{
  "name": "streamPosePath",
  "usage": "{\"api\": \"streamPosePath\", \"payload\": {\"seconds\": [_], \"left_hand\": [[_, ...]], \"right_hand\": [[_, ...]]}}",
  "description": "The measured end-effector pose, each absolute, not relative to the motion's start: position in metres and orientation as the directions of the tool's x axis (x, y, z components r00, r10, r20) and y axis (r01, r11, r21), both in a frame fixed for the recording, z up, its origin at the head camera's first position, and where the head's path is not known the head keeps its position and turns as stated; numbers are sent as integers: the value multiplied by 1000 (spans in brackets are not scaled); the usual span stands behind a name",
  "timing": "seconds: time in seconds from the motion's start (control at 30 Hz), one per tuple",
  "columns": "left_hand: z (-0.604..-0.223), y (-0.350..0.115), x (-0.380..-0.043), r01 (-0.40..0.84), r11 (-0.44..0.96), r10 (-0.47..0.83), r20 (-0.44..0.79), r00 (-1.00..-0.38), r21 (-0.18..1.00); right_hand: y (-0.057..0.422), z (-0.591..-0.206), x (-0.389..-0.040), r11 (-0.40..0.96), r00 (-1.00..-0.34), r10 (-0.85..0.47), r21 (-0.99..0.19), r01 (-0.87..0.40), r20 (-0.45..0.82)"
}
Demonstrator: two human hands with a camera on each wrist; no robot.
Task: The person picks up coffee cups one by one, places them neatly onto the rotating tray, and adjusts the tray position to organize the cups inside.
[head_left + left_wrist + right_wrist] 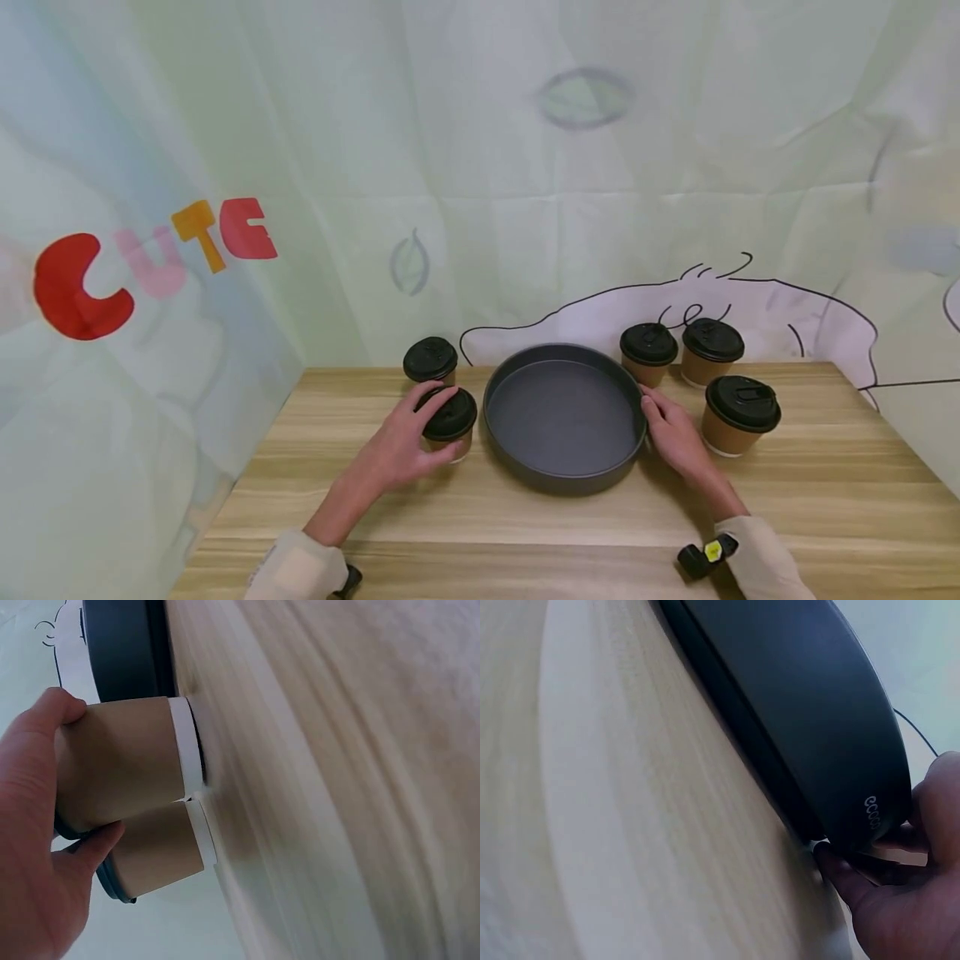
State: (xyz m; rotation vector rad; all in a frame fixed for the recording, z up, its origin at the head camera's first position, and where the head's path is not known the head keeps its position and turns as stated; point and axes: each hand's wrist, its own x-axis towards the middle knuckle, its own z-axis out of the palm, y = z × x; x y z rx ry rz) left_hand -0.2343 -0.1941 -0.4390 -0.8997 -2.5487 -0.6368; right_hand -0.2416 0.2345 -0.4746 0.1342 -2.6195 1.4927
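Head view shows the left hand (401,442) curled round a lidded brown cup (459,413), its thumb and fingers spread as wide as the cup. The right hand (677,440) pinches the edge of a round dark pan (566,417), which sits on the table (420,533) between both hands. Just behind the held cup stands a second cup (431,358). Past the right fingertips are a third cup (649,346) and a fourth cup (711,343); a fifth cup (738,412) is just right of that hand. The step now looks like getting hold of the cup and steadying the pan. Any lift would likely need a snug squeeze, without bumping the second cup. Near the right thumb, the pan says "ecoco" (872,812). Far left of the left hand, the wall cloth (322,167) says "CUTE" (162,285).
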Motion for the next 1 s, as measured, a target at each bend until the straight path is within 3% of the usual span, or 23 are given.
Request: {"api": "streamPosePath", "payload": {"seconds": [0.2,0.5,1.0], "left_hand": [[-434,-194,-237,691,672,499,527,-688,265],[-414,-184,-241,699,666,493,550,-674,259],[-385,-148,-268,767,593,505,628,-592,245]], "right_hand": [[235,-474,-243,507,-988,-13,-851,-137,151],[235,-474,-242,506,-990,-9,-854,-125,140],[234,-473,-243,510,-988,-7,-849,-137,155]]}}
